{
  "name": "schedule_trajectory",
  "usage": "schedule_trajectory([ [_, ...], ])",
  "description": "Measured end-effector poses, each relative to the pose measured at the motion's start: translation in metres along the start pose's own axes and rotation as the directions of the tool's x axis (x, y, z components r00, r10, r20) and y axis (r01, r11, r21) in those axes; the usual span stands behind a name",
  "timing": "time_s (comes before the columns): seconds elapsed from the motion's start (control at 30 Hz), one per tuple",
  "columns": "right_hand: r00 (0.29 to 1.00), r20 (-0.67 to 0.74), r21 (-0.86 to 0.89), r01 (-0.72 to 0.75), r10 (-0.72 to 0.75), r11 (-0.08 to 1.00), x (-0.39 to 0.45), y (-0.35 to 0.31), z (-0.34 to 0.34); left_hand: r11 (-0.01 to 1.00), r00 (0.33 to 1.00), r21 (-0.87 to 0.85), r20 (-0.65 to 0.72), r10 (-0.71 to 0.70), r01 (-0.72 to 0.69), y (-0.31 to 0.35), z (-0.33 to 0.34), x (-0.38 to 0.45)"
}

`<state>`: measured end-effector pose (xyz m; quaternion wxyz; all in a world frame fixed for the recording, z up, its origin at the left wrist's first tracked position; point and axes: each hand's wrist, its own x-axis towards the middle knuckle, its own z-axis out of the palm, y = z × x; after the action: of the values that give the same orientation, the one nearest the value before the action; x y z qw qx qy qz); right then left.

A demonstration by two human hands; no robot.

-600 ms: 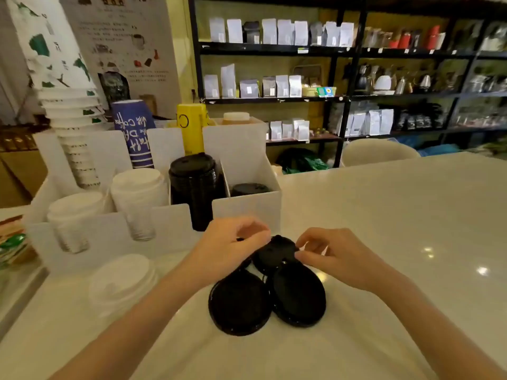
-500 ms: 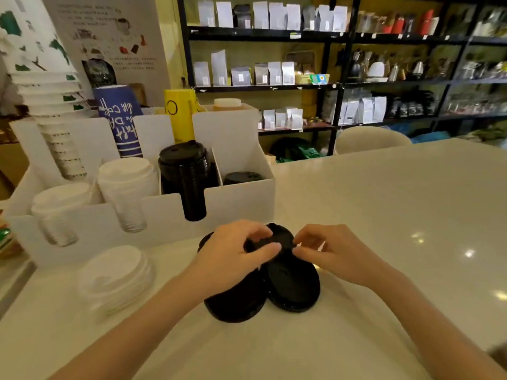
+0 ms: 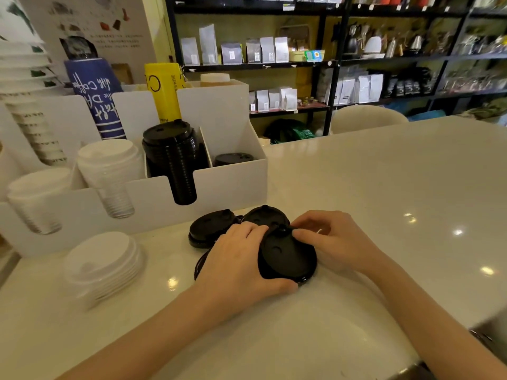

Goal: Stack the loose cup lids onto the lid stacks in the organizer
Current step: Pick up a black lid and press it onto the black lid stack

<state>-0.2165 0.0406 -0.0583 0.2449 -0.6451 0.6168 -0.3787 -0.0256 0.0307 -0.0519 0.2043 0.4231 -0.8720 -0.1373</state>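
Several loose black lids lie on the white counter in front of the organizer (image 3: 230,185). My left hand (image 3: 241,259) and my right hand (image 3: 332,239) both grip one black lid (image 3: 286,253) by its edges. Two more black lids (image 3: 210,227) sit just behind it, and another is mostly hidden under my left hand. The organizer holds a tall black lid stack (image 3: 171,157), a short black lid stack (image 3: 233,158) in its right compartment, and two white lid stacks (image 3: 109,165). A loose pile of white lids (image 3: 103,263) rests on the counter to the left.
Paper cup stacks, a blue sleeve (image 3: 94,97) and a yellow carton (image 3: 163,90) stand behind the organizer. The white counter (image 3: 384,187) stretches to the right. Dark shelves with bags and kettles line the back wall, with a pale chair (image 3: 367,119) beyond the counter.
The view has tilted down and closer. My left hand has slid over the near lids and both hands have closed on the right-hand black lid.
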Motion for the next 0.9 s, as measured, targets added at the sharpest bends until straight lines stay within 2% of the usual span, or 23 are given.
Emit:
schedule_trajectory([
  [0.17, 0.997, -0.068, 0.069, 0.043, -0.039, 0.997, 0.001, -0.013, -0.004, 0.978, 0.997, -0.209, -0.073, 0.001, -0.016, -0.001, -0.012, 0.004],
  [0.33, 0.992, -0.071, 0.1, 0.106, -0.099, 0.989, 0.016, -0.033, -0.01, 0.919, 0.974, -0.391, -0.223, -0.047, -0.045, -0.004, -0.039, 0.012],
  [0.47, 0.979, -0.1, 0.114, 0.188, -0.177, 0.976, 0.034, -0.055, -0.011, 0.895, 0.931, -0.438, -0.357, -0.081, -0.09, -0.009, -0.063, 0.018],
  [0.57, 0.959, -0.128, 0.159, 0.271, -0.252, 0.949, 0.051, -0.078, -0.011, 0.89, 0.873, -0.442, -0.472, -0.125, -0.112, -0.016, -0.082, 0.021],
  [0.7, 0.926, -0.16, 0.28, 0.374, -0.341, 0.884, 0.075, -0.109, -0.002, 0.883, 0.762, -0.435, -0.628, -0.156, -0.177, -0.027, -0.109, 0.031],
  [0.9, 0.898, -0.162, 0.318, 0.441, -0.41, 0.84, 0.111, -0.137, 0.025, 0.828, 0.689, -0.51, -0.688, -0.229, -0.234, -0.058, -0.137, 0.058],
])
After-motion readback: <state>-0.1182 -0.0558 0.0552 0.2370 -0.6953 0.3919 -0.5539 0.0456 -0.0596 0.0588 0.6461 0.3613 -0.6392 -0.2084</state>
